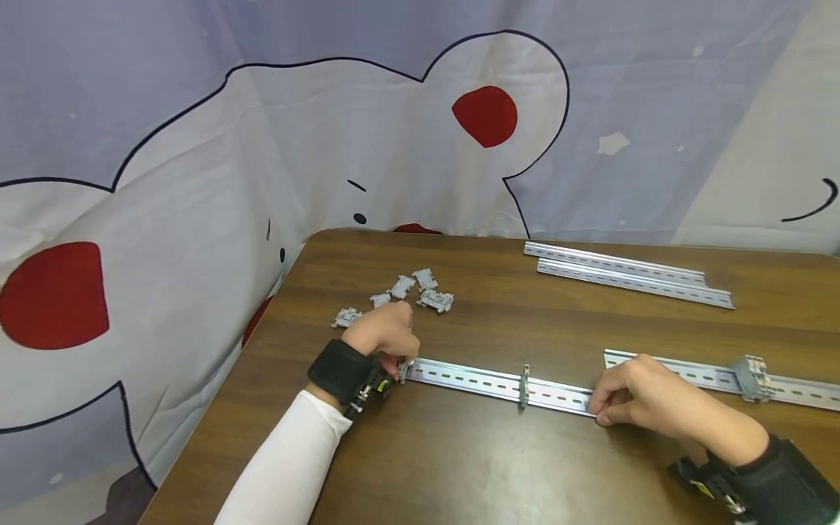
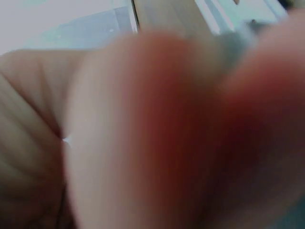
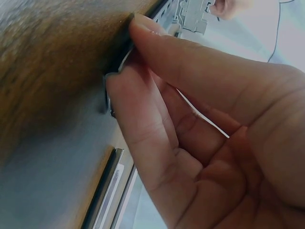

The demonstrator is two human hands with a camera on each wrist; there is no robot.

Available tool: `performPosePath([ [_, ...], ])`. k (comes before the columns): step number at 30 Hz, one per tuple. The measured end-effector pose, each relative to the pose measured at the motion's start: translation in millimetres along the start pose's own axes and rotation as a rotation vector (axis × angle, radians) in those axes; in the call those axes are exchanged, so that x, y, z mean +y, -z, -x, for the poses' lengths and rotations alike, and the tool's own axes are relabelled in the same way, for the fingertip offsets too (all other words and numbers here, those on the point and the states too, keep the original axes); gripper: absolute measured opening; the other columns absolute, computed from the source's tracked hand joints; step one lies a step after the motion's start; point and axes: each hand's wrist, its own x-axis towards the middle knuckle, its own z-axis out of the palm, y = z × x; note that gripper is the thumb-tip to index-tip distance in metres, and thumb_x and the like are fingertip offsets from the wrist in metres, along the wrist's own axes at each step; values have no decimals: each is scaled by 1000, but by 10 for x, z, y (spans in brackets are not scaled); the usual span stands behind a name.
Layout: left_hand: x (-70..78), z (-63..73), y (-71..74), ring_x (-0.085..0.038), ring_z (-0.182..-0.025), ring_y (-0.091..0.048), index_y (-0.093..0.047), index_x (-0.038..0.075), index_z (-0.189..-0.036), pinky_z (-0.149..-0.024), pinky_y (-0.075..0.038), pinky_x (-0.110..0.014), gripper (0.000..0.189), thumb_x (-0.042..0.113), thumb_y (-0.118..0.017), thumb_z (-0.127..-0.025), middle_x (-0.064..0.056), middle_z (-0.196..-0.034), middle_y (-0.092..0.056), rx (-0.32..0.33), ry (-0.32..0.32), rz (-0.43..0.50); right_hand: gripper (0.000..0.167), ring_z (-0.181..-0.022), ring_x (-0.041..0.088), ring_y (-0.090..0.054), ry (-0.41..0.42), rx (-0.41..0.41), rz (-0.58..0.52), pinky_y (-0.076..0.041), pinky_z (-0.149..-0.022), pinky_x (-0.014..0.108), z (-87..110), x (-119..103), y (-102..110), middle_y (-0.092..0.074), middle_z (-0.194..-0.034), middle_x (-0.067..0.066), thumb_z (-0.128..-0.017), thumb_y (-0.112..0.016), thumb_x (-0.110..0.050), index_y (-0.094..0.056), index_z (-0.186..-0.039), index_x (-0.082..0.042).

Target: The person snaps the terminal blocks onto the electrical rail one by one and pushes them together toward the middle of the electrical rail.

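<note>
"Edges and room?"
"The tabletop (image 1: 459, 467) has its edge left of the left hand (image 1: 387, 332); wood spreads nearside of the right hand (image 1: 635, 392). A rail (image 1: 469, 378) spans between them."
"Grip?"
"Right hand pinches rail end; left pinches a terminal block (image 1: 403, 370) opposite."

A rail (image 1: 459, 377) is pinched at its right end by the right hand (image 1: 646, 394), a block (image 1: 403, 370) at its left end by the left hand (image 1: 386, 332)
</note>
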Motion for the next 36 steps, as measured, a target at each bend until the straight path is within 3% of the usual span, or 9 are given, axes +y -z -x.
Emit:
performPosePath([
  [7,-16,80,-56,-17,-42,-64,-48,11,-49,-44,-50,-27,30,-1,-60,-74,-9,-48,-59,16,2,14,22,-64,-8,-56,40,7,-2,-48,-55,15,-21,10,-5,-65,-73,-19,-69,-85,-9,-72,-77,-25],
  [12,-50,136,-62,-15,-44,-65,-52,10,-48,-55,-52,-24,36,6,-71,-78,-7,-47,-59,39,-83,31,23,-63,-8,-56,23,10,0,-48,-54,15,6,22,2,-64,-73,-20,-69,-86,-9,-72,-77,-25],
  [17,-89,222,0,-17,-46,-65,-65,6,-56,-56,-55,-26,33,20,-80,-82,-6,-50,-62,57,-92,104,22,-63,-8,-56,13,14,-3,-48,-54,17,22,7,-22,-64,-74,-20,-70,-85,-8,-73,-77,-25],
  [22,-132,291,22,-18,-52,-68,-74,5,-68,-56,-57,-32,16,12,-77,-82,-5,-59,-68,73,-106,176,21,-63,-7,-55,-20,4,-10,-49,-53,19,14,-25,-22,-64,-73,-20,-71,-84,-9,-73,-77,-25],
  [27,-181,292,-23,-18,-56,-69,-74,2,-72,-57,-57,-32,12,6,-74,-83,-5,-65,-69,76,-119,266,19,-64,-8,-55,-11,9,27,-48,-54,19,-2,-45,-17,-64,-73,-19,-71,-85,-9,-74,-76,-24],
  [32,-245,286,-60,-21,-58,-69,-73,-1,-75,-58,-58,-32,9,3,-74,-83,-9,-72,-71,67,-91,391,20,-66,-7,-53,65,28,177,-46,-55,19,-26,-81,-30,-62,-74,-19,-69,-85,-9,-73,-74,-24],
  [36,-250,269,-72,-21,-59,-70,-73,-1,-75,-59,-58,-32,9,3,-74,-83,-9,-75,-72,60,-88,429,23,-61,2,-58,109,87,419,-48,-52,23,-31,-186,-72,-58,-69,-15,-65,-86,-5,-70,-68,-22],
])
